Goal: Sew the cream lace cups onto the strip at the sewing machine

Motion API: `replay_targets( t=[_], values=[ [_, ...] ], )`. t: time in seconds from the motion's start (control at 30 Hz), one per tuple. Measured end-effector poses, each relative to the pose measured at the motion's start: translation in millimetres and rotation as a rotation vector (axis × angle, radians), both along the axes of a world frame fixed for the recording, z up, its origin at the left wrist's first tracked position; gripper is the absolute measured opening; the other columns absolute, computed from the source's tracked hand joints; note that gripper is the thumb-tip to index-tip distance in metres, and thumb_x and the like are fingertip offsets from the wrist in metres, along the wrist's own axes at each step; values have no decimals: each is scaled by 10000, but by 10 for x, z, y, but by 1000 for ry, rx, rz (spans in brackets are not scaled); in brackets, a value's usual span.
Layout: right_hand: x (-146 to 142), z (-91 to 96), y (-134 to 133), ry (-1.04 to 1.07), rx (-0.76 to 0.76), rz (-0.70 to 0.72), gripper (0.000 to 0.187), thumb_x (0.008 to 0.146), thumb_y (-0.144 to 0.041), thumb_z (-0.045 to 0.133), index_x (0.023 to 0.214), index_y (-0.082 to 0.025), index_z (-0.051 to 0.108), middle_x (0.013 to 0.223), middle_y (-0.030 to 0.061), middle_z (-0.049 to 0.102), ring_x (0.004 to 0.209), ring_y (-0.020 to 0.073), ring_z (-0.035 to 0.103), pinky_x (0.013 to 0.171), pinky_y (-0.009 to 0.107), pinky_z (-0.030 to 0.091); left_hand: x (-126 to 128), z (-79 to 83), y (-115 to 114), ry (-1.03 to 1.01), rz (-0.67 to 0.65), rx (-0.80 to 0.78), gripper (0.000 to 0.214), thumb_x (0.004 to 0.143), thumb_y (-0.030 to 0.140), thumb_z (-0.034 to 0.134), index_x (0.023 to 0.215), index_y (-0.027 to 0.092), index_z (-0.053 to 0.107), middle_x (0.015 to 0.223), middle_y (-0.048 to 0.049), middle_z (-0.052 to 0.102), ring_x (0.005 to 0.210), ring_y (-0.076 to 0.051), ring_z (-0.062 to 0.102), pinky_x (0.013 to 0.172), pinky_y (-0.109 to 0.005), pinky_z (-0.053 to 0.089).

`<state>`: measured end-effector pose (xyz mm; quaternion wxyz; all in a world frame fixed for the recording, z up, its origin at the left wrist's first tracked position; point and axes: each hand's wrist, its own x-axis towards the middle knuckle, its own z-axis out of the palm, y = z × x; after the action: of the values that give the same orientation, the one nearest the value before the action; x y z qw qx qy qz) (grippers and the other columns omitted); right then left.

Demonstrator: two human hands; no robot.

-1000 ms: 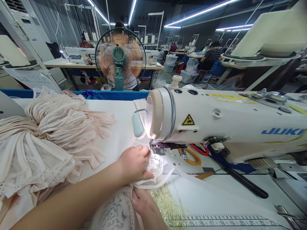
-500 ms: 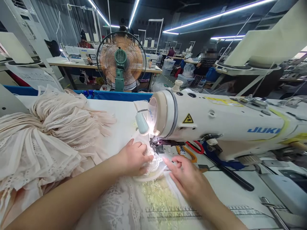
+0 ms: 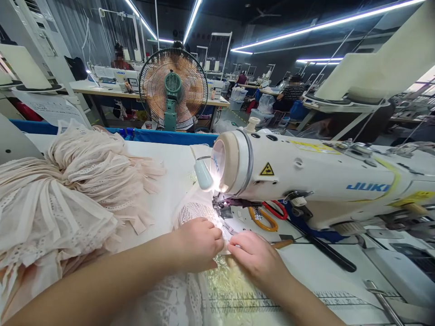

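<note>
A JUKI sewing machine [image 3: 316,170] reaches in from the right, its lit needle and presser foot [image 3: 220,207] over pale lace fabric [image 3: 192,212]. My left hand [image 3: 200,244] lies on this lace just in front of the foot, with fingers curled down and gripping it. Close beside it, my right hand [image 3: 256,258] pinches the edge of the same fabric between thumb and fingers. The two hands almost touch. My fingers hide part of the cloth between them. More white lace [image 3: 166,294] hangs over the table's near side, below my left forearm.
A heap of cream lace pieces [image 3: 81,181] covers the left of the table. Orange-handled scissors [image 3: 263,219], red-handled scissors [image 3: 277,209] and a black bar [image 3: 335,253] lie under the machine arm. A printed ruler [image 3: 244,302] runs along the front. A fan [image 3: 173,88] stands beyond.
My left hand has come nearer and closed on the lace. My right hand has moved slightly toward me and now pinches the edge. More lace shows left of the foot.
</note>
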<state>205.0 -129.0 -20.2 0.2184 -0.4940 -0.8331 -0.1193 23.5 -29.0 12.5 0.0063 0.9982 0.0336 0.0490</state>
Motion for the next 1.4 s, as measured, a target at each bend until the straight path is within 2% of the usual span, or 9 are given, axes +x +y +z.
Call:
replay_targets(
  t=[0.1, 0.23, 0.4, 0.6, 0.77, 1.0, 1.3, 1.4],
  values=[
    [-1, -6, 51, -7, -53, -10, 226, 869, -97, 421, 728, -163, 585, 705, 28, 591, 696, 150, 464, 599, 271, 336, 9, -108, 36, -123, -4, 78, 79, 840, 208, 527, 855, 172, 596, 792, -19, 603, 741, -169, 535, 744, -328, 413],
    [-1, -10, 126, -52, -87, -29, 228, 865, -99, 425, 689, -163, 555, 696, 19, 579, 697, 151, 453, 596, 279, 319, 34, -236, 66, -195, -11, 112, 244, 888, 151, 431, 697, 174, 581, 813, -3, 605, 752, -158, 517, 797, -338, 389],
    [-16, 11, 243, -73, -74, -44, 227, 845, -91, 450, 648, -166, 533, 687, 13, 569, 727, 156, 458, 620, 290, 313, 57, -289, 108, -201, 7, 101, 238, 887, 128, 427, 728, 164, 600, 816, -3, 625, 782, -145, 540, 939, -354, 350],
    [-38, 39, 352, -150, -49, -106, 227, 806, -67, 458, 612, -172, 514, 645, 5, 523, 672, 145, 422, 585, 290, 269, 38, -289, 239, -179, -2, 117, 222, 924, 170, 405, 867, 178, 619, 936, -22, 641, 890, -164, 552, 970, -404, 325],
    [-58, 37, 365, -134, -27, -176, 264, 822, -80, 418, 583, -173, 483, 621, 7, 470, 627, 138, 373, 568, 290, 235, 34, -246, 330, -121, 20, 68, 159, 887, 176, 483, 936, 200, 632, 1051, -20, 625, 985, -183, 518, 1013, -435, 267],
    [-71, 2, 352, -109, -64, -176, 189, 827, -103, 438, 673, -170, 525, 670, 10, 497, 654, 143, 390, 591, 293, 242, 56, -179, 394, -69, 101, 112, 252, 932, 208, 404, 870, 187, 648, 911, -33, 615, 921, -194, 498, 929, -401, 319],
    [-54, 15, 300, -65, -64, -156, 209, 817, -77, 400, 672, -172, 518, 665, 10, 473, 652, 142, 380, 604, 285, 258, 47, -175, 443, -54, 103, 150, 193, 909, 186, 441, 976, 181, 623, 973, -46, 638, 986, -201, 495, 942, -404, 304],
    [-44, 9, 296, -55, -48, -145, 220, 817, -70, 390, 688, -176, 533, 669, 15, 477, 661, 150, 384, 607, 286, 260, 50, -157, 466, -43, 122, 151, 213, 918, 189, 429, 1036, 176, 607, 1011, -60, 643, 1028, -214, 494, 949, -436, 306]
  ],
)
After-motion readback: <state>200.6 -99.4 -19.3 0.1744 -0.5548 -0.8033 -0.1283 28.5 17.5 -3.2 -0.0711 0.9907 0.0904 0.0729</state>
